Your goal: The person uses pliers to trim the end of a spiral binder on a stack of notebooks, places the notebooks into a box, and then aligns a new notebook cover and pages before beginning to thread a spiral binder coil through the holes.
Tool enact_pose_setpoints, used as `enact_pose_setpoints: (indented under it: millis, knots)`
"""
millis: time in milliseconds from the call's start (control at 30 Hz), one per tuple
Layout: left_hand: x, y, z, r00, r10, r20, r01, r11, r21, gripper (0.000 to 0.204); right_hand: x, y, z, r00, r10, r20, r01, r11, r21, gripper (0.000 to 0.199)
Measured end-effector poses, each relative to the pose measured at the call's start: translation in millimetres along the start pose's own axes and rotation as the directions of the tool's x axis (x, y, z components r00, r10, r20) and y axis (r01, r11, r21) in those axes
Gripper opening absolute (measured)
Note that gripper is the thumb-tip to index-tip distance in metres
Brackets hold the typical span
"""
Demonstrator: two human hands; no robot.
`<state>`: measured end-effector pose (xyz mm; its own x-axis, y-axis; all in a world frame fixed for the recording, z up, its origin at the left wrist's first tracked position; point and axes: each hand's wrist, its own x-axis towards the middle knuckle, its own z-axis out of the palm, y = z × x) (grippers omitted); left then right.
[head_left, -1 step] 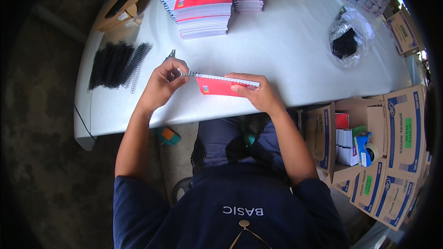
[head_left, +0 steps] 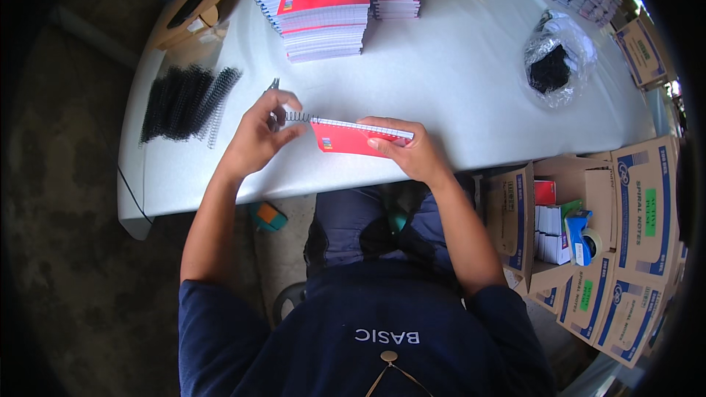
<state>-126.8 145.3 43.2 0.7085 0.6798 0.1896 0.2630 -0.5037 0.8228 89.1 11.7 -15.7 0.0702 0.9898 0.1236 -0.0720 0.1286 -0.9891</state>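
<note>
Small red notebook (head_left: pixel 353 140), flat, with a wire spiral (head_left: pixel 298 116) jutting leftward.

The notebook (head_left: pixel 353 140) is red. Left of it lie black spirals (head_left: pixel 184 103). The table (head_left: pixel 456 81) under it is white.

No change can be made out between the two pictures: they were taken at the same instant. The left hand (head_left: pixel 257 132) is seen at the wire spiral (head_left: pixel 296 115) exactly as before, and the red notebook (head_left: pixel 353 137) is pinned to the worktop (head_left: pixel 471 88) by the right hand (head_left: pixel 408 151) in the same place.
</note>
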Motion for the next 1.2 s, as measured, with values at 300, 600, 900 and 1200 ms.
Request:
enact_pose_setpoints:
  millis: [300, 600, 900, 1200]
  knots:
    - [7.6, 36.5, 5.3, 0.911, 0.375, 0.172, -0.397, 0.684, 0.612, 0.029, -11.3, 11.6, 12.4, 0.986, -0.166, -0.010, 0.162, 0.969, -0.186, 0.029]
    - [-31.5, -22.8, 45.8, 0.894, 0.448, -0.006, -0.253, 0.516, 0.818, 0.100, -22.0, 15.1, 32.0, 0.917, -0.394, -0.065, 0.337, 0.852, -0.401, 0.037]
    - [-42.7, -46.0, 64.2, 0.841, 0.499, -0.207, -0.126, 0.555, 0.822, 0.113, -27.1, 23.0, 53.5, 0.839, -0.544, -0.015, 0.476, 0.747, -0.464, 0.037]
    - [-78.6, -55.5, 86.9, 0.865, 0.502, 0.015, -0.406, 0.682, 0.608, 0.099, -25.2, 23.0, 59.5, 0.794, -0.603, 0.074, 0.553, 0.668, -0.499, 0.049]
